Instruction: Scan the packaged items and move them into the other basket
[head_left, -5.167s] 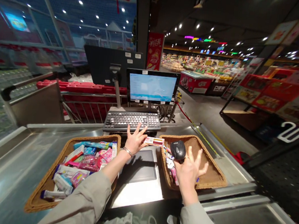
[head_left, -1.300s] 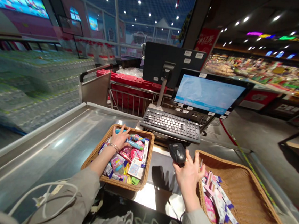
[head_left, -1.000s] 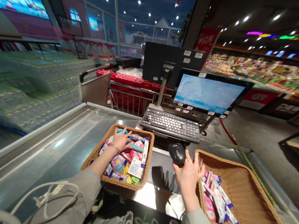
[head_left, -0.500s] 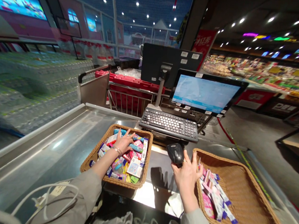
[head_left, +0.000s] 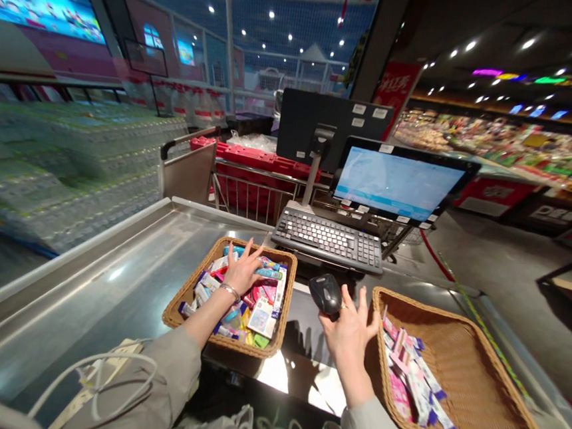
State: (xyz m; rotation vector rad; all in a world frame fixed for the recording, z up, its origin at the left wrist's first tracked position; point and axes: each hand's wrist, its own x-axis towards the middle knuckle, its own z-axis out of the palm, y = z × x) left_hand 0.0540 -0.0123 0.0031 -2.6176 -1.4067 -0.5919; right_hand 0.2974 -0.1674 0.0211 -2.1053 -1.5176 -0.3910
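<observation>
My left hand (head_left: 241, 272) lies with spread fingers on the colourful small packets (head_left: 251, 301) heaped in the left wicker basket (head_left: 176, 312); nothing is gripped. My right hand (head_left: 349, 323) holds a black handheld scanner (head_left: 326, 293) above the dark scanning plate between the two baskets, with the outer fingers fanned out. The right wicker basket (head_left: 471, 384) holds several pink, white and blue packets (head_left: 409, 379) along its left side.
A keyboard (head_left: 329, 240) and a lit screen (head_left: 399, 183) stand behind the baskets, with a second monitor's back (head_left: 324, 121) beyond. Steel counter (head_left: 110, 272) stretches to the left. White cable (head_left: 101, 385) lies at lower left. Red carts (head_left: 255, 162) are behind.
My left hand has shifted slightly over the packets in the left basket and spread its fingers. The right hand with the scanner has drifted a little left. The view has tilted slightly.
</observation>
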